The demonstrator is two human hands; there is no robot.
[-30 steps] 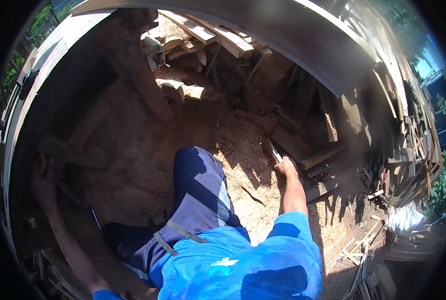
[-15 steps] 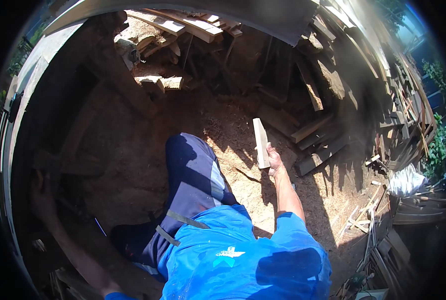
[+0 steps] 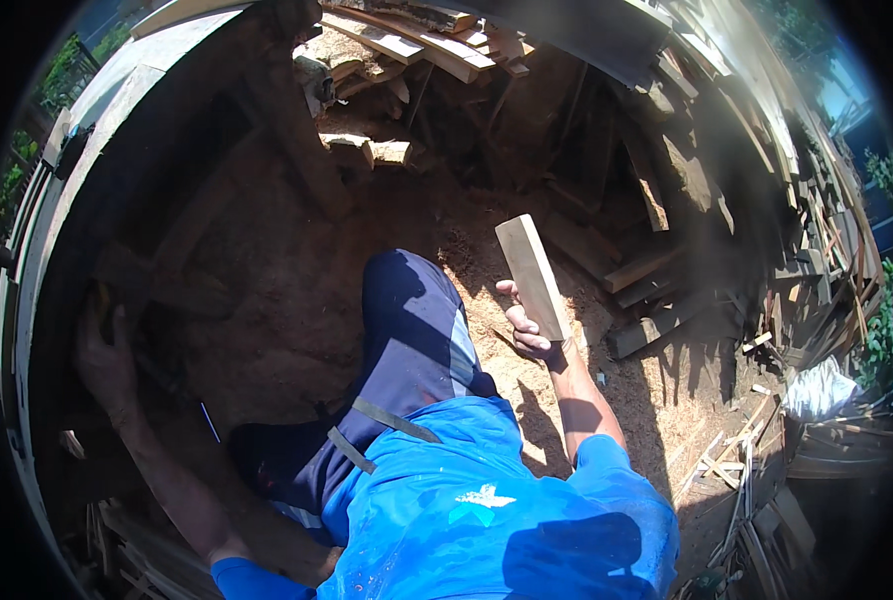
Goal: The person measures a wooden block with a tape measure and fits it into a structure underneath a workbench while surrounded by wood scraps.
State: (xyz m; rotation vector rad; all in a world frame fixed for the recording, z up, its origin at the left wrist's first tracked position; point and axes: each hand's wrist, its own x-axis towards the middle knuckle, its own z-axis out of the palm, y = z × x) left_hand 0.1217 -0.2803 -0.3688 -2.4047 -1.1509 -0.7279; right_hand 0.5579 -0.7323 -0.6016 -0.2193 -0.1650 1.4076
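In the head view my right hand (image 3: 534, 335) grips a short, flat piece of pale wood (image 3: 532, 272), raised at a slant over the sawdust floor (image 3: 511, 405), fingers wrapped round its left edge. My left hand (image 3: 106, 350) is in deep shadow at the far left, beside the dark side of a structure (image 3: 66, 260), its fingers curled on a small yellowish thing (image 3: 100, 300) that I cannot make out. My bent leg (image 3: 406, 330) in dark trousers lies between my hands.
Offcuts (image 3: 406, 45) are heaped at the top, and a dense pile of sticks and boards (image 3: 806, 250) runs down the right. A white sack (image 3: 816, 390) lies at lower right, near thin strips (image 3: 736, 470). A pale plank edge (image 3: 101, 135) curves along the left.
My right hand has lifted the wood piece from the pile's edge and brought it toward me, turning its broad face upward. My left hand stays in the shadow at the left.
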